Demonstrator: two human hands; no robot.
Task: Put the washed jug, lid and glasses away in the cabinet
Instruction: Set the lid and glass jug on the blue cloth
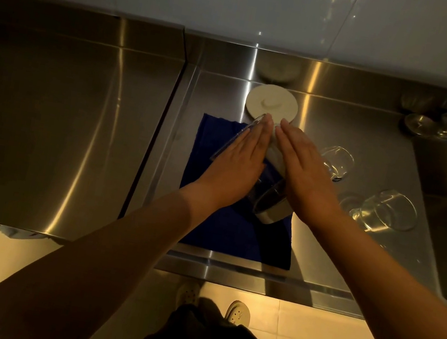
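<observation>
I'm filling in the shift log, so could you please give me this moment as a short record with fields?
surface: steel counter beside a sink
jug: clear jug on its side on the blue cloth
left hand: left hand flat on the jug, fingers straight
right hand: right hand flat on the jug, fingers straight
lid: white lid lying behind the jug
glasses: two glasses, near and far, right of the cloth
cabinet: not in view

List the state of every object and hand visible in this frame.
Jug: on the blue cloth, between both hands.
Left hand: fingers straight, pressed to jug.
Right hand: fingers straight, pressed to jug.
Lid: flat on counter, off jug.
Blue cloth: spread flat.
Glasses: on counter, untouched.
</observation>
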